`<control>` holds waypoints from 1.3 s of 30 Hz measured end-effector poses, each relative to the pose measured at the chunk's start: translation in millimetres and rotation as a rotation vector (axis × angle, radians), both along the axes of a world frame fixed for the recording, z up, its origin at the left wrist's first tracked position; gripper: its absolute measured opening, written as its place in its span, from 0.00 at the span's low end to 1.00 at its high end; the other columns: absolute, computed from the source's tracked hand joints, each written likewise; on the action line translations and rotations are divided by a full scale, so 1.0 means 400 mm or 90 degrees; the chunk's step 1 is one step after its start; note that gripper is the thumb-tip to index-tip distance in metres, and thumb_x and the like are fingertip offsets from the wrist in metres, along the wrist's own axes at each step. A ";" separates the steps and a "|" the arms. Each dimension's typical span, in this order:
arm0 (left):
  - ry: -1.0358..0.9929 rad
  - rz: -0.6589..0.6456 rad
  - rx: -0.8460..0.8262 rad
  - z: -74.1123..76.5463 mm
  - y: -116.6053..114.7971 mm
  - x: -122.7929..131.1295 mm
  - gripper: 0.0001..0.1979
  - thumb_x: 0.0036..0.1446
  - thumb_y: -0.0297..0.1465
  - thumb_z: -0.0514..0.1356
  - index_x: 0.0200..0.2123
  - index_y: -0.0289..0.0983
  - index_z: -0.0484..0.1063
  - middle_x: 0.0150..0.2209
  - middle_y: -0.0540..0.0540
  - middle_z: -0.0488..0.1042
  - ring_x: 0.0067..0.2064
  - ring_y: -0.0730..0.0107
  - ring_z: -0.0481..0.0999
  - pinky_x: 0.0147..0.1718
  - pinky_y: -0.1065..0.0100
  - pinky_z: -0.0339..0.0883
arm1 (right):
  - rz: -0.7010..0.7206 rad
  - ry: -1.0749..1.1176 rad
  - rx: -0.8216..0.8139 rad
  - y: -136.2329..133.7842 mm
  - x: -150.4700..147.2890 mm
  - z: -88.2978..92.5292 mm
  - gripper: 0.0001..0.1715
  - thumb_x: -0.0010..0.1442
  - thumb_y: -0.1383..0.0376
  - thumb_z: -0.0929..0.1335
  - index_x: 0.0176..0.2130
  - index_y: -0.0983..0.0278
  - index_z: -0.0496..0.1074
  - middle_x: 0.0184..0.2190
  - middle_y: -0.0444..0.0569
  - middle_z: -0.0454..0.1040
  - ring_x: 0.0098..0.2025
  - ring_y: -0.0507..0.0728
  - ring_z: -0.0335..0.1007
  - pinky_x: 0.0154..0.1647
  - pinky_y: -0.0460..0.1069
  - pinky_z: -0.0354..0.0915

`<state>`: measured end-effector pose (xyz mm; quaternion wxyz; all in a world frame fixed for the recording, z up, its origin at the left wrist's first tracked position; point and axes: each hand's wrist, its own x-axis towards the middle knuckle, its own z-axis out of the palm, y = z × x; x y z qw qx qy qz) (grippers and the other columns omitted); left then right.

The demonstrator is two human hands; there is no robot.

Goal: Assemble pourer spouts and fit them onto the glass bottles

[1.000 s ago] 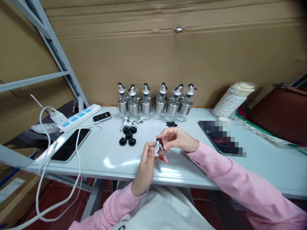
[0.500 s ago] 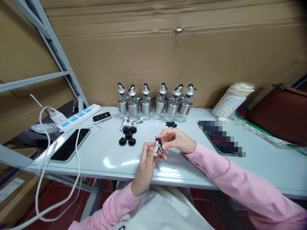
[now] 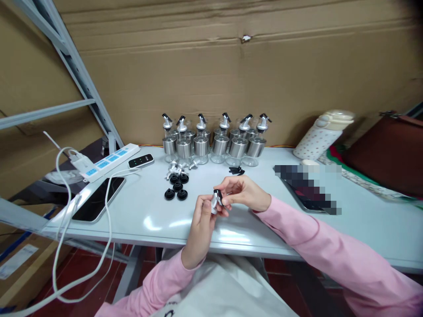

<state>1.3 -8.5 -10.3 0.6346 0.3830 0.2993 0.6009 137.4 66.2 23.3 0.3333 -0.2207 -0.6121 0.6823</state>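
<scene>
Near the front of the table, my left hand (image 3: 202, 223) is closed on the silver body of a pourer spout (image 3: 214, 205). Fingertips of my right hand (image 3: 244, 193) pinch the black flip lever (image 3: 218, 194) at the top of that spout. Part of the spout is hidden by my fingers. Left of my hands lie several round black caps (image 3: 177, 186), with a small heap of silver spout parts (image 3: 178, 169) behind them. Several thin black levers (image 3: 235, 170) lie beyond my right hand. At the back, glass and steel bottles (image 3: 201, 146) stand in rows, the front ones topped with spouts.
To the left are a white power strip (image 3: 110, 161), a small black device (image 3: 141, 161), a phone (image 3: 99, 200) and a looping white cable (image 3: 108, 211). On the right are a dotted flask (image 3: 317, 138), a partly blurred dark phone (image 3: 307, 193) and a brown bag (image 3: 383, 152). Cardboard (image 3: 211, 75) stands behind.
The black lever has turned slightly against the silver spout between my fingers. Both hands keep nearly the same place; the whole view has shifted a little.
</scene>
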 end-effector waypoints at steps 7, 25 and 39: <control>0.016 -0.012 0.010 -0.001 -0.003 -0.002 0.15 0.58 0.44 0.51 0.36 0.37 0.61 0.30 0.49 0.67 0.35 0.71 0.70 0.39 0.67 0.61 | 0.016 -0.006 -0.012 -0.003 0.003 0.003 0.18 0.42 0.67 0.75 0.34 0.69 0.69 0.22 0.45 0.76 0.19 0.49 0.70 0.20 0.43 0.66; 0.023 -0.061 0.043 -0.001 -0.011 -0.007 0.15 0.60 0.43 0.49 0.38 0.37 0.59 0.33 0.48 0.68 0.34 0.72 0.69 0.33 0.69 0.59 | 0.079 -0.022 -0.092 0.003 0.020 0.029 0.18 0.44 0.70 0.74 0.36 0.70 0.70 0.23 0.48 0.77 0.18 0.48 0.70 0.17 0.40 0.66; 0.083 0.000 0.039 -0.019 -0.010 -0.003 0.14 0.60 0.44 0.47 0.40 0.39 0.57 0.33 0.49 0.70 0.37 0.71 0.69 0.36 0.69 0.59 | 0.037 -0.006 -0.065 -0.008 0.001 0.011 0.16 0.44 0.71 0.74 0.35 0.69 0.69 0.21 0.46 0.76 0.19 0.50 0.72 0.19 0.42 0.68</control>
